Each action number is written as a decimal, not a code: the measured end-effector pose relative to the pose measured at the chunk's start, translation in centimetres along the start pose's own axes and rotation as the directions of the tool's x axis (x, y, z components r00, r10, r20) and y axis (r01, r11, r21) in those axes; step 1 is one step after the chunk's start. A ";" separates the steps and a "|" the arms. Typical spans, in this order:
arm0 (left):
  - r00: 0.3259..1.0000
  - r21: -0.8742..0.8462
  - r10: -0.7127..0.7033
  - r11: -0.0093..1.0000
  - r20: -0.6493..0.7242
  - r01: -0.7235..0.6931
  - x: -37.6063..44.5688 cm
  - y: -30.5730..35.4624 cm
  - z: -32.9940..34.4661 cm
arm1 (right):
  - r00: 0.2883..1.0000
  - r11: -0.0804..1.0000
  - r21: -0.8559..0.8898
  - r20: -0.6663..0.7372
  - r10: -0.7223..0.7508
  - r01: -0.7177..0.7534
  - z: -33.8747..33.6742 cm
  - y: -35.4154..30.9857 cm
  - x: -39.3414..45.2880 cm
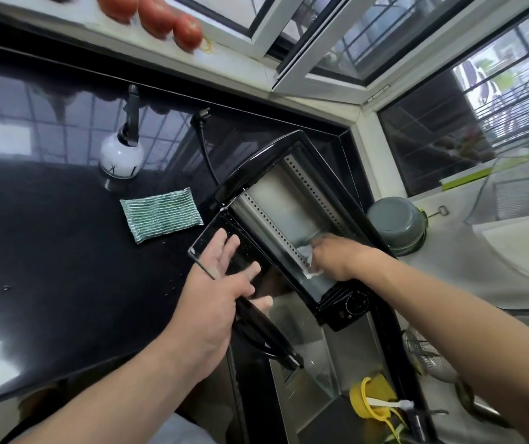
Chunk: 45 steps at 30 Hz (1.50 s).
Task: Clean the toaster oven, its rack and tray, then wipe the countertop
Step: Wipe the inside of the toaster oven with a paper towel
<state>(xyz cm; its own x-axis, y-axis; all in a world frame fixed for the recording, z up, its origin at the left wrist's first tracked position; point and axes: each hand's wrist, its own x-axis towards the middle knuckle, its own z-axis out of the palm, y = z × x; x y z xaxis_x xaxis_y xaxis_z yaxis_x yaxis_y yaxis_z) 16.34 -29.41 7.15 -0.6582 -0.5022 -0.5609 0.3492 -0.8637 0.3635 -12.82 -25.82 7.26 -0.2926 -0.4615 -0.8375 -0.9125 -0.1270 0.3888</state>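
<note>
Sink area: a yellow cup-like item [372,400] lies nearest, low in the basin beside the dark worktop [48,245] edge.
Left hand [221,283]: fingers spread apart and pressed flat on the opened glass door [224,251] of the toaster oven, the thumb past the door's black handle [266,334]; it grips nothing.
Right hand [336,261]: reached inside the oven cavity, closed round a small white cloth [308,261] held against the cavity floor near the perforated side wall.
Toaster oven [288,200]: black casing, shiny metal interior with rows of punched holes, control knob [356,304] at its near end; it sits at the corner of the worktop by the sink — door swung wide toward the viewer.
Scouring pad [160,214]: green and striped, lying flat just left of the oven, apart from it.
White bottle [121,158]: upright behind the pad, black pump top.
Power cord [205,145]: plug loose on the worktop behind the oven.
Grey pot [396,224]: right of the oven, on the pale ledge.
Tomatoes [154,14]: a row on the windowsill — farthest back.
</note>
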 end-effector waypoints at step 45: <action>0.999 -0.022 -0.011 1.000 0.049 0.012 0.5 0.0 0.1 | 0.893 0.829 0.457 -0.144 0.427 -0.323 1.2 0.4 0.9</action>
<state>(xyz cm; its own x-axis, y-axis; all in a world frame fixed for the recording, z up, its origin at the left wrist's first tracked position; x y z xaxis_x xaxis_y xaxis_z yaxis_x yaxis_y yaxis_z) 15.99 -29.68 6.96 -0.6938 -0.4897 -0.5280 0.3555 -0.8705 0.3403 -13.76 -25.28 6.17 -0.6100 -0.5926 -0.5260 -0.7923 0.4449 0.4176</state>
